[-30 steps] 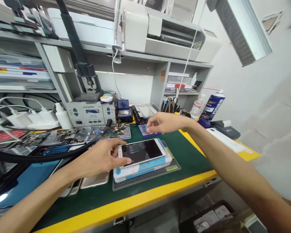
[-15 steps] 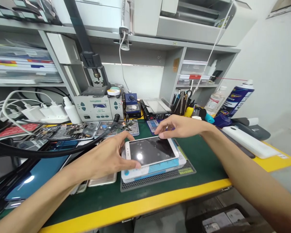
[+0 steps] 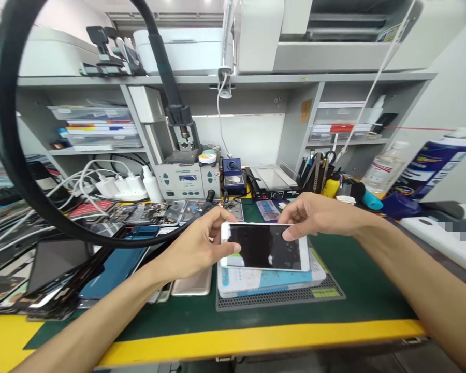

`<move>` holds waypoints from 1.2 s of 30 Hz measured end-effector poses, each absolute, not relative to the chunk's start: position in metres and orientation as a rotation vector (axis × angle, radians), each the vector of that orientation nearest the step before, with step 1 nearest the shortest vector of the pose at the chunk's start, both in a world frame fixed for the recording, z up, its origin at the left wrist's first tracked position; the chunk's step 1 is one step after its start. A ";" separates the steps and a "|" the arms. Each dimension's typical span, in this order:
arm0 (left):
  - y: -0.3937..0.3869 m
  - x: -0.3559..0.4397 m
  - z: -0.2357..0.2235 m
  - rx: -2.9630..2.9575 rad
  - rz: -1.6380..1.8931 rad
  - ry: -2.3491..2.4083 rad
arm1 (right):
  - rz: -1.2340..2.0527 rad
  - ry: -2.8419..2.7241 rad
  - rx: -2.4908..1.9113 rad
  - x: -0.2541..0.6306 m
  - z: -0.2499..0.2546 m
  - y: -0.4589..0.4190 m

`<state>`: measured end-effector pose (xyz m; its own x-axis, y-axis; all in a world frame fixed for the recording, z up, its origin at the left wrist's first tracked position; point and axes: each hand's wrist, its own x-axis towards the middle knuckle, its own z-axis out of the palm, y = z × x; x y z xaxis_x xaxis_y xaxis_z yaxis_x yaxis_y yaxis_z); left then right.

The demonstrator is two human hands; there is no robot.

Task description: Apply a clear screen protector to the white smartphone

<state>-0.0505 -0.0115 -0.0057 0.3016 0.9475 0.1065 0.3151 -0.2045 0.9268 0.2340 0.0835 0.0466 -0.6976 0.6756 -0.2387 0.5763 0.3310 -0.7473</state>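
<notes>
A white smartphone with a dark, reflective screen is tilted up over a white-and-blue box. My left hand grips its left end, thumb on the front and fingers behind the top edge. At the upper right, my right hand pinches the phone's edge, with the thumb resting on the glass. The box lies flat on a grey perforated mat. Whether the phone's lower edge touches the box I cannot tell.
Left of the box lie a gold phone and a blue phone back. A thick black hose loops across the left. Behind stand a hot-air station, a hot plate and a cup of tools. A blue spray can leans at right.
The phone has been lifted and tilted toward me off the box. My right hand has closed on its upper right edge. The head view has shifted left and up.
</notes>
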 end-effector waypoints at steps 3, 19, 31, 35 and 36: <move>-0.009 -0.049 -0.008 1.616 0.987 1.123 | 1.333 -2.429 -1.188 0.234 0.046 0.083; -0.002 -0.054 0.003 1.131 1.252 1.255 | 1.860 -2.125 -0.907 0.211 0.029 0.066; -0.003 0.007 0.031 0.804 1.306 0.796 | 2.016 -1.336 -0.774 0.189 0.008 0.047; 0.006 0.015 0.025 0.697 1.313 0.784 | 1.976 -1.395 -0.804 0.186 0.008 0.042; 0.008 0.014 0.023 0.674 1.288 0.762 | 1.943 -1.435 -0.827 0.186 0.009 0.041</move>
